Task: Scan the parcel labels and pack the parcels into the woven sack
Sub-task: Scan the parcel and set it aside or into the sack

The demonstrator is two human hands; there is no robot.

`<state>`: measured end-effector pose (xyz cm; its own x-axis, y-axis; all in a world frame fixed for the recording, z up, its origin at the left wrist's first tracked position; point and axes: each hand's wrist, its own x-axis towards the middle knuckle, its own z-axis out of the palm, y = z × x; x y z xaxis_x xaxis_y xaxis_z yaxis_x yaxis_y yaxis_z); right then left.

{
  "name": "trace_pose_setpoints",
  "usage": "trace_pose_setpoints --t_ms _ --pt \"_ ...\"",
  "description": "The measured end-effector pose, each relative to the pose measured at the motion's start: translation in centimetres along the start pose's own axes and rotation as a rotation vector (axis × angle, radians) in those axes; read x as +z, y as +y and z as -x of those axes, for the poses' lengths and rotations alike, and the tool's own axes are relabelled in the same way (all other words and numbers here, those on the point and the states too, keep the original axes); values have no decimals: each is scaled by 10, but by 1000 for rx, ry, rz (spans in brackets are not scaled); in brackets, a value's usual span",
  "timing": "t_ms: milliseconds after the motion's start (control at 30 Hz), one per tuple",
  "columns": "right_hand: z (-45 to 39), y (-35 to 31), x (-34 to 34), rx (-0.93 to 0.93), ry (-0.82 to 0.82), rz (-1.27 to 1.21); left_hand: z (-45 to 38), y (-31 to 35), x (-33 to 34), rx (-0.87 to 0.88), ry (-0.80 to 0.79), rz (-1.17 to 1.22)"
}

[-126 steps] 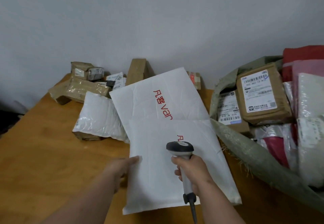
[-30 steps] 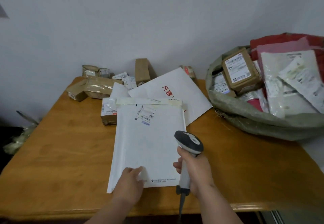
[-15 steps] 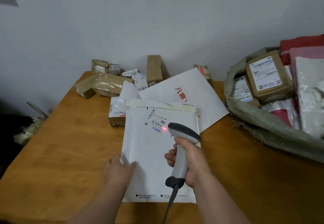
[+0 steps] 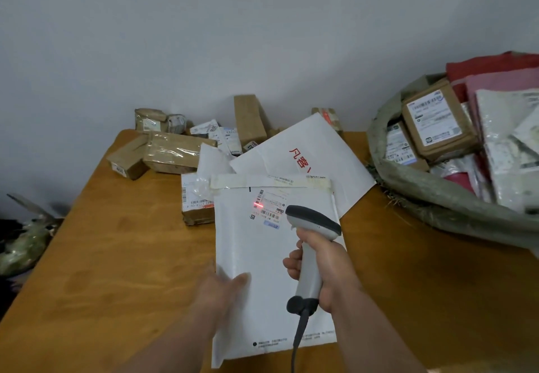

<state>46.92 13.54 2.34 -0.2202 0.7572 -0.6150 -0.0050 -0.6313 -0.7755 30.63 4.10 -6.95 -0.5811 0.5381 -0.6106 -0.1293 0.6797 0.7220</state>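
Parcel in hand: lying flat on the wooden table [image 4: 116,256], label side up, a white padded mailer [image 4: 262,259] with its near edge at the table's front.
Label: sitting near the mailer's far end, shipping label [image 4: 269,208] catching a red scan line on its left barcode.
Right hand: wrapping the right hand [image 4: 323,267] fully round the grip of the grey barcode scanner [image 4: 313,228], aiming the head at the label, cable trailing down toward the front.
Left hand: pressing the left hand [image 4: 217,292] on the mailer's near left part, fingers fairly straight though blurred, pinning rather than gripping.
Step in progress: reading this label, judging by the red line; bagging this parcel not yet done.
Already packed: filling the woven sack [image 4: 437,197] at the right, several parcels, among them a labelled brown box [image 4: 437,119] and red and pink bags.
Still waiting: lying under and behind the mailer, a second white mailer with red print [image 4: 306,154], a small taped carton [image 4: 195,206] touching the left edge, and a cluster of brown boxes [image 4: 172,151] by the wall.
Progress: looking past halfway, judging by a crowded sack and a smaller pile left.
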Motion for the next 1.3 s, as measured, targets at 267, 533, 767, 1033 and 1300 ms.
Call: trace_pose_setpoints --t_ms 267,533,767,1033,1300 --pt "1 -2 2 15 2 1 -3 4 1 -36 -83 80" --pt "1 -2 4 23 4 23 -3 7 1 -38 -89 88" --pt "-1 -1 3 31 11 30 -5 6 1 -43 -99 102" --pt "-1 -3 3 29 13 32 -10 5 2 -67 -126 145" --pt "-3 2 0 34 4 25 -17 1 0 -144 -182 262"
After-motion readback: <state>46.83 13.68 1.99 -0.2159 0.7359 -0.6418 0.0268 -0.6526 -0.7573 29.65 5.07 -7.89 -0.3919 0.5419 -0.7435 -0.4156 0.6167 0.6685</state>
